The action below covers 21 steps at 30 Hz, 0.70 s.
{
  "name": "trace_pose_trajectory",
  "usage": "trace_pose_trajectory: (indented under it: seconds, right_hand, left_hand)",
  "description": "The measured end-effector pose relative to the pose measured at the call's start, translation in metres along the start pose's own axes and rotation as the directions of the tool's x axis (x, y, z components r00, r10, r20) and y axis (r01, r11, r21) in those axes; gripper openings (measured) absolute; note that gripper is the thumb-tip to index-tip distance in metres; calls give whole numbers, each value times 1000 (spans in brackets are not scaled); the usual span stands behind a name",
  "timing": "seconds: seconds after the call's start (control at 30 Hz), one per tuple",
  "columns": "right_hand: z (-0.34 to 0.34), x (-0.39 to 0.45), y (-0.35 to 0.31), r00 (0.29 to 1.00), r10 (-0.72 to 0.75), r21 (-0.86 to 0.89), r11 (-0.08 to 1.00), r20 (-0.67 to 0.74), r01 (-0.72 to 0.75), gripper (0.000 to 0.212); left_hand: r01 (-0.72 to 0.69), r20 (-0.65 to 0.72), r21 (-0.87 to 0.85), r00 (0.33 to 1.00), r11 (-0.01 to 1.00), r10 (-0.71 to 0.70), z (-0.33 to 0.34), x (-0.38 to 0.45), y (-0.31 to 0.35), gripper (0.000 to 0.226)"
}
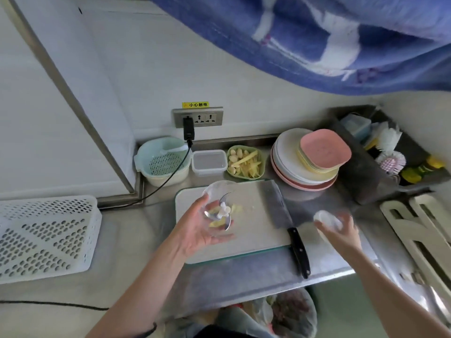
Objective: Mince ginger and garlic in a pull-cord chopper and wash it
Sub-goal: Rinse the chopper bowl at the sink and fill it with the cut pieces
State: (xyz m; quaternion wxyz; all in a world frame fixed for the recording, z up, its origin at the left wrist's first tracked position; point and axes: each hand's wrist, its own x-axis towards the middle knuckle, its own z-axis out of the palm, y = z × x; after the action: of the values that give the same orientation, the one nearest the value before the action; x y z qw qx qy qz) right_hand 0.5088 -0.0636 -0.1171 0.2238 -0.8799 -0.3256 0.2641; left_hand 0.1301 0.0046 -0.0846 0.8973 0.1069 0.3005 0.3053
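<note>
I see the cutting board (256, 230) in the middle of the counter (136, 230), the cleaver (280, 211) on its right edge. Behind it, left to right along the wall: strainer basket (161, 162), lidded container (209, 162), dish of garlic and ginger (245, 162), plate stack (310, 159). My left hand (195, 230) holds the chopper bowl (217, 211) over the board; my right hand (341, 230) holds the lid (325, 219) beyond the cleaver. A perforated crate (46, 235) sits far left.

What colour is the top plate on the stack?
Pink, on the plate, seen in the head view.
</note>
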Motion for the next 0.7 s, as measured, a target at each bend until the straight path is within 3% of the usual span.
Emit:
trace_pose_trajectory:
  seconds: [0.13,0.23,0.3,0.37,0.4,0.47,0.5,0.57,0.63,0.7]
  right_hand:
    - [12,14,20,999,-33,-196,980,20,37,88]
    - [16,17,20,998,-44,-349,936,41,56,92]
    - [15,16,5,999,-42,-392,919,32,51,91]
    - [11,6,-22,993,-113,-204,973,-33,104,88]
    - [6,-1,-40,985,-169,3,986,-24,169,85]
    - [-12,-18,-78,947,-284,430,881,148,197,84]
    - [-23,-27,-94,904,-326,532,835,277,138,86]
    - [-44,-39,-111,818,-350,578,815,456,27,95]
    - [-64,-43,-110,819,-315,596,802,479,-40,95]
    - [-86,-45,-97,812,-365,673,738,455,-46,79]
  left_hand:
    - [-32,-100,26,994,999,35,20,19,-6,53]
    - [-10,-264,169,963,986,55,43,31,-9,59]
    - [6,-301,212,952,977,60,56,40,-11,60]
    - [47,-309,266,950,963,39,68,47,-13,56]
    - [76,-312,312,950,947,26,75,51,-13,55]
    - [144,-310,424,951,894,-6,92,61,-14,55]
    - [177,-298,487,954,856,-28,103,66,-15,56]
    - [215,-237,618,968,756,-81,128,77,-20,58]
    - [223,-164,720,975,657,-151,156,92,-25,60]
    - [213,-110,795,972,568,-209,186,108,-31,63]
